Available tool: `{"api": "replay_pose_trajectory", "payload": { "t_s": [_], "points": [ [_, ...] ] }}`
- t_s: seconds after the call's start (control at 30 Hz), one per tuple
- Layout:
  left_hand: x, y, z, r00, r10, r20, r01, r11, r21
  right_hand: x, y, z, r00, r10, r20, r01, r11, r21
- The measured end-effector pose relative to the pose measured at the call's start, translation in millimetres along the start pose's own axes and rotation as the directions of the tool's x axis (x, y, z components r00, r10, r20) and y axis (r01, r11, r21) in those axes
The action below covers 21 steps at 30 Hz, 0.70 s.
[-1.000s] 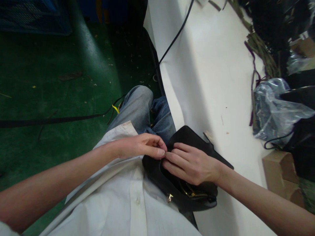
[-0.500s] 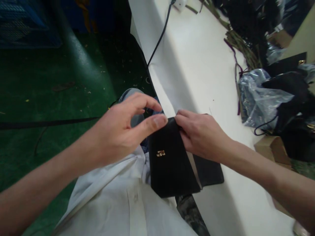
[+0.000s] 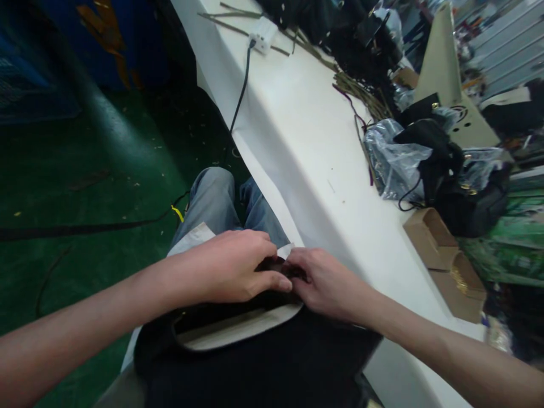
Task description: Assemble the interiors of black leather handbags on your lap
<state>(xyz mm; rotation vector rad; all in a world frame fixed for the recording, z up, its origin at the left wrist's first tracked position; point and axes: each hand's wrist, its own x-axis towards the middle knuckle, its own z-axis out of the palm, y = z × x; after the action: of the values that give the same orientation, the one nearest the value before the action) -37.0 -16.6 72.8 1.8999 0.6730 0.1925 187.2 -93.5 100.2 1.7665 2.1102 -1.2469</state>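
A black bag [image 3: 255,362] lies across my lap with its mouth turned up, showing a pale lining [image 3: 242,328] inside. At the far side of the opening, my left hand [image 3: 238,266] is closed, thumb and fingers pinching the bag's edge. My right hand [image 3: 327,283] grips the same edge just to the right, its curled fingers almost touching the left thumb. What lies between the fingertips is dark and partly hidden by them. The gold clasp is not visible in this view.
The white table [image 3: 297,130] runs along my right. On it are a black cable with a white socket block [image 3: 261,35], thin olive strips [image 3: 361,93], clear plastic [image 3: 391,158], black bags [image 3: 459,187] and cardboard boxes [image 3: 442,260]. Green floor [image 3: 85,187] lies to my left.
The bag has been turned and its mouth opened, so the clasp side no longer shows. My left hand has come down onto its edge beside my right hand. The view has shifted right.
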Motion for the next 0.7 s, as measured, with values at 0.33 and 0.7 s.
{"api": "replay_pose_trajectory", "payload": {
  "t_s": [0.33, 0.7],
  "points": [
    [19, -13, 1.3, 0.968, 0.028, 0.249, -0.118, 0.928, 0.355, -8, 23, 13, 0.991, -0.133, 0.010, 0.130, 0.938, -0.321],
    [70, -24, 18.7, 0.927, 0.262, 0.270, -0.373, 0.728, 0.575, 3, 35, 10, 0.797, -0.591, 0.120, 0.557, 0.644, -0.525]
  ]
}}
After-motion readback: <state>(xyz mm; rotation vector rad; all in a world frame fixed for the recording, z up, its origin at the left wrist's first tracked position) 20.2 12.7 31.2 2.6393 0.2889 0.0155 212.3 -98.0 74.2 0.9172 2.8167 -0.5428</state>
